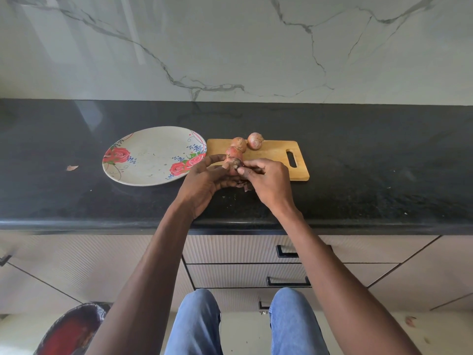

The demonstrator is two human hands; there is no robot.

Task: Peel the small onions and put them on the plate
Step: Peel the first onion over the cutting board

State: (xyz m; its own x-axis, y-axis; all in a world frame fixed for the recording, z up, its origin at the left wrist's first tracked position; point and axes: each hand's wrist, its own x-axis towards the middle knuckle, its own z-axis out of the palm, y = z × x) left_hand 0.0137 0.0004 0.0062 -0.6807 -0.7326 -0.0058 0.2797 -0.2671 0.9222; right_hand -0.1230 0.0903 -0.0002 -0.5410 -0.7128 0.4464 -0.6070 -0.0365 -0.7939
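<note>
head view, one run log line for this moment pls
step: peeling | left hand: holds onion | right hand: pinches skin | plate: no onions | board: three unpeeled

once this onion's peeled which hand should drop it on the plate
Probably the left hand: it cradles the onion and sits beside the plate. The right hand pinches skin, farther away.

- No text, labels, brands or nos. readable anywhere I look.
- Plate (143, 160): printed roses only, no writing.
</note>
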